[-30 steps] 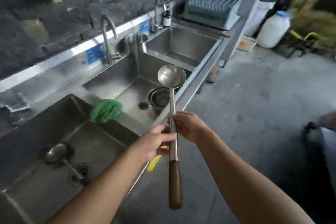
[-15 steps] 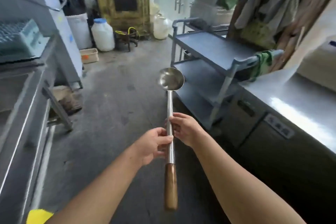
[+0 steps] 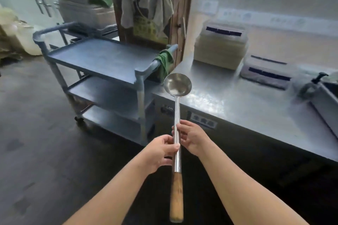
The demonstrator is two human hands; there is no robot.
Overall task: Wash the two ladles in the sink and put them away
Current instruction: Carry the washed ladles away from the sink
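A steel ladle [image 3: 177,107] with a wooden handle end is held upright in front of me, bowl at the top facing me. My left hand [image 3: 161,149] grips the steel shaft from the left, just above the wood. My right hand [image 3: 192,137] holds the shaft from the right, slightly higher. The ladle's bowl hangs over the near corner of a steel counter [image 3: 243,107]. The sink and the second ladle are out of view.
A grey three-shelf cart [image 3: 102,60] stands to the left of the counter, a green cloth [image 3: 165,60] draped on its handle. Flat boxes [image 3: 220,47] sit at the counter's back. A metal tray edge [image 3: 327,104] shows at far right. Dark floor lies to the left.
My view has swung right, from the sinks past the floor and cart, to the steel counter. Both hands keep the same hold on the upright ladle.
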